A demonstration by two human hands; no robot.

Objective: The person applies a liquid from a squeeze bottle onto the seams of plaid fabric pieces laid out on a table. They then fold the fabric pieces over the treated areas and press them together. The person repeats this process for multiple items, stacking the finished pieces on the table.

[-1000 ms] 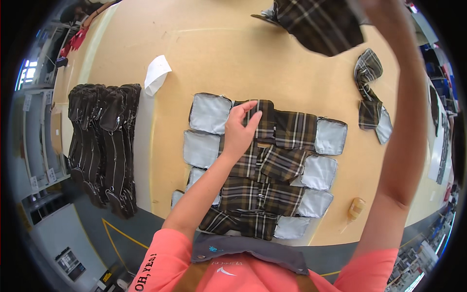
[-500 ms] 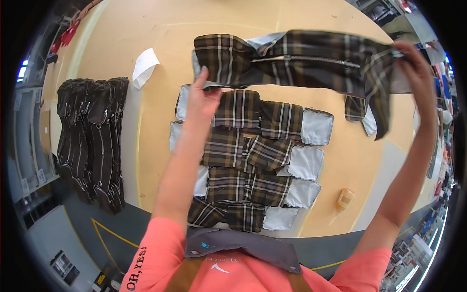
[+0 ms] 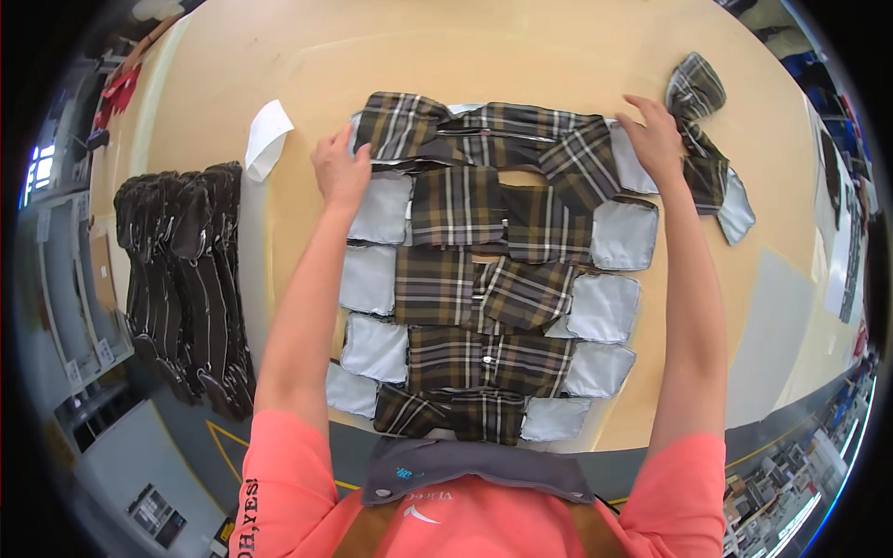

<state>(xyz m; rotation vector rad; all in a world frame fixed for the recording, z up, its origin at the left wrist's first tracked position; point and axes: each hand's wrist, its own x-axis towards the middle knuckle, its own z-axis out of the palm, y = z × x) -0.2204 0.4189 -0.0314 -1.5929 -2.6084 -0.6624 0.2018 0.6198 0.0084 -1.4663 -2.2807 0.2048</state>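
A plaid fabric piece [image 3: 507, 124] with silver-grey lining at its ends lies across the far end of a column of similar plaid pieces [image 3: 456, 206]. Beside its left end is my left hand [image 3: 341, 169], thumb apart from the fingers, close to the lining edge. My right hand [image 3: 656, 139] rests at the grey lining [image 3: 633, 160] on the right end, fingers spread and not closed on the cloth. Part of that lining is hidden under the hand. The pieces nearer me overlap in rows, their grey ends sticking out on both sides.
Another plaid piece [image 3: 707, 177] with a grey end lies right of my right hand. White paper [image 3: 268, 139] sits to the left. A bundle of dark zippered pieces [image 3: 181, 270] hangs over the table's left edge. The pale table [image 3: 558, 37] extends away from me.
The plaid piece held up between my hands has come down onto the table at the top of the column. My right hand has moved inward and let go of its end.
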